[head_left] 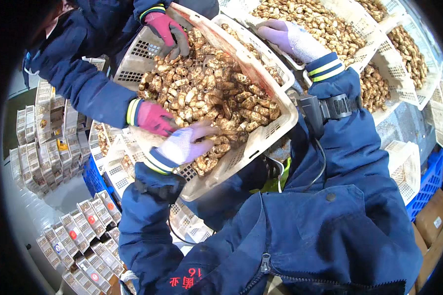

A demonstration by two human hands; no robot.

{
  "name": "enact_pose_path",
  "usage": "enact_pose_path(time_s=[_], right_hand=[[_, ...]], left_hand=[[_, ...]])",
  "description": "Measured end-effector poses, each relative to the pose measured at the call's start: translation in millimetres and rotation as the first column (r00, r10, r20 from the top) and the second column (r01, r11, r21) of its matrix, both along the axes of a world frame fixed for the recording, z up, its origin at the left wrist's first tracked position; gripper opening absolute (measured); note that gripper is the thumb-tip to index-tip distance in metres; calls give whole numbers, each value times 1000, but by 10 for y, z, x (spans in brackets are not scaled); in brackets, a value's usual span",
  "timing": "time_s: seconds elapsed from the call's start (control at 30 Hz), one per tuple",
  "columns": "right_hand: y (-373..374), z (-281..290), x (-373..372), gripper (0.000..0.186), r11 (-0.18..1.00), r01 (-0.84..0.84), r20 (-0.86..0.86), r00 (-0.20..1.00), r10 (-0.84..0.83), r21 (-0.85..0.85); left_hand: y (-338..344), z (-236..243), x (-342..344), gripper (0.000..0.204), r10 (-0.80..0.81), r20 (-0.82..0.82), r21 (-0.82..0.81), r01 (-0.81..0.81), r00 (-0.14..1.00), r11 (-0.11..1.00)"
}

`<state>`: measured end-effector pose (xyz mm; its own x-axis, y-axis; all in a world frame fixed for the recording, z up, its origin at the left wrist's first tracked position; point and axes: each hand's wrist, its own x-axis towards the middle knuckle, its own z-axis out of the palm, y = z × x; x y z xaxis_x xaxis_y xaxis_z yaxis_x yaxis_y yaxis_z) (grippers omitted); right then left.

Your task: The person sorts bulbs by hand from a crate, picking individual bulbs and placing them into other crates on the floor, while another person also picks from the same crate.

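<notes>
My left hand [184, 145], in a white-and-lilac knit glove, lies over the near left part of a white plastic crate [253, 155]. Its fingers are spread on the brown-and-cream mushrooms [206, 93] inside and slightly smeared by motion; none is visibly gripped. My right hand [295, 42], gloved alike, reaches to the near left edge of another mushroom-filled crate [369, 22]. Its fingers are stretched out and hold nothing I can see. Across the first crate, a co-worker's hands in pink-and-grey gloves [167, 32] touch the mushrooms, one at the far end and one at the left side.
More white crates [411, 91] of mushrooms stand at the right. A narrow mushroom crate [285, 81] is wedged between the two large ones. Blue crates [426, 182] sit lower right, near cardboard boxes [435, 216]. Stacked pale crates [81, 231] fill the left floor.
</notes>
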<state>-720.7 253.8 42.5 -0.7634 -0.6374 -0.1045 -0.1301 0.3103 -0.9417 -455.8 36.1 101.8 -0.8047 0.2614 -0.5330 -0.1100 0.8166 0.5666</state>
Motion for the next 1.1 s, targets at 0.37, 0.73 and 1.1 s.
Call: enact_pose_path(time_s=[0.37, 0.73, 1.1], right_hand=[[-8, -215, -181, 45, 995, -2, -317, 948, 33, 97], [54, 29, -66, 39, 996, 15, -176, 984, 1, 92], [41, 100, -29, 43, 994, -11, -105, 994, 23, 106]], left_hand=[[-607, -712, -1017, 32, 344, -491, -236, -502, 800, 832], [-427, -345, -768, 57, 462, 522, -114, -477, 717, 871], [-648, -519, -366, 35, 457, -89, 32, -456, 885, 890]])
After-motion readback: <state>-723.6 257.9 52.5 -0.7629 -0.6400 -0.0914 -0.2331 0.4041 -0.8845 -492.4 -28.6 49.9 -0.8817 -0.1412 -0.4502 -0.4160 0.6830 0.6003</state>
